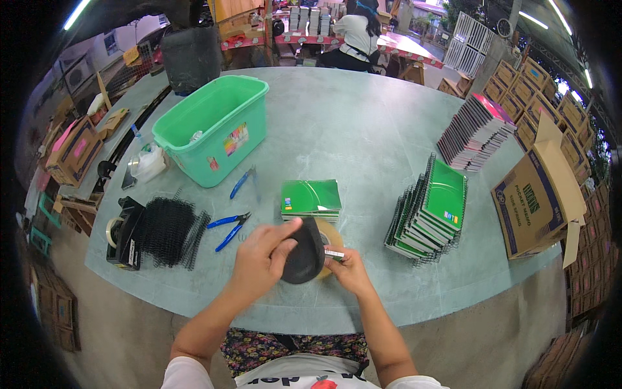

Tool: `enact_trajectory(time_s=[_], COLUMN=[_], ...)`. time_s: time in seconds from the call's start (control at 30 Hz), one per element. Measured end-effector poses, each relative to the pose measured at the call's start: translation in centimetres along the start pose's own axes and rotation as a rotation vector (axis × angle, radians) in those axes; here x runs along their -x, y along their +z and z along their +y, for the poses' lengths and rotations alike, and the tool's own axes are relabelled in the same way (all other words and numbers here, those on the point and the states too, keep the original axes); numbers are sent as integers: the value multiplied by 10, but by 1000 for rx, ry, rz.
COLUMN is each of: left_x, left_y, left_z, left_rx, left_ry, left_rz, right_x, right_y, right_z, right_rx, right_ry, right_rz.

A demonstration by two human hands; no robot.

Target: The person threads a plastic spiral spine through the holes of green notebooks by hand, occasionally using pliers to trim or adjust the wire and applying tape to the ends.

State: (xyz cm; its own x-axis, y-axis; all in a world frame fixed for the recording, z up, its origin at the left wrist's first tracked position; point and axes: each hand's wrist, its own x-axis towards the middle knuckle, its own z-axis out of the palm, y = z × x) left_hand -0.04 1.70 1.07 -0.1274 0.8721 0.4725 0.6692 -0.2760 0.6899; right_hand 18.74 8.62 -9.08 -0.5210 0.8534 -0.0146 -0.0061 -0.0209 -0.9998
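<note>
My left hand [259,256] is closed on a flat black piece with a rounded end [303,259], tilted up over the table's near middle; I cannot make out its kind. Just right of it, my right hand [350,267] pinches a small white-and-green piece [334,255], too small to name. Partly hidden behind the black piece is a yellowish tape roll [329,236]. Beyond my hands lies a short stack of green notebooks [311,196]. Two pairs of blue-handled cutters, one nearer [228,233] and one farther [240,185], lie to the left.
Black spiral coils [170,230] sit beside a black tape dispenser [124,236] at left. Behind stands a green tub [214,139]. On the right are spiral-bound green notebooks [431,211], a taller notebook stack [476,133] and an open carton [534,201]. Another person [357,35] sits beyond the table.
</note>
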Motion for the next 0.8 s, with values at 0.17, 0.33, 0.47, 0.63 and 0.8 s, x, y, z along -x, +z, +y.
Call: enact_trajectory(time_s=[0.17, 0.33, 0.47, 0.63, 0.8], left_x=[73, 72, 20, 0, -7], left_y=[37, 25, 14, 23, 39], left_z=[-56, -47, -3, -15, -19], left_rx=[-55, -236, -319, -457, -318], left_ry=[-42, 105, 329, 387, 416], left_rz=[-766, -566, -149, -271, -389], right_x=[-12, -5, -2, 4, 9], right_y=[8, 15, 17, 21, 9], right_z=[-1, -5, -13, -19, 1], right_rx=[-40, -109, -218, -288, 7], right_ry=[-69, -242, -179, -180, -73], right_rz=[8, 40, 89, 150, 132])
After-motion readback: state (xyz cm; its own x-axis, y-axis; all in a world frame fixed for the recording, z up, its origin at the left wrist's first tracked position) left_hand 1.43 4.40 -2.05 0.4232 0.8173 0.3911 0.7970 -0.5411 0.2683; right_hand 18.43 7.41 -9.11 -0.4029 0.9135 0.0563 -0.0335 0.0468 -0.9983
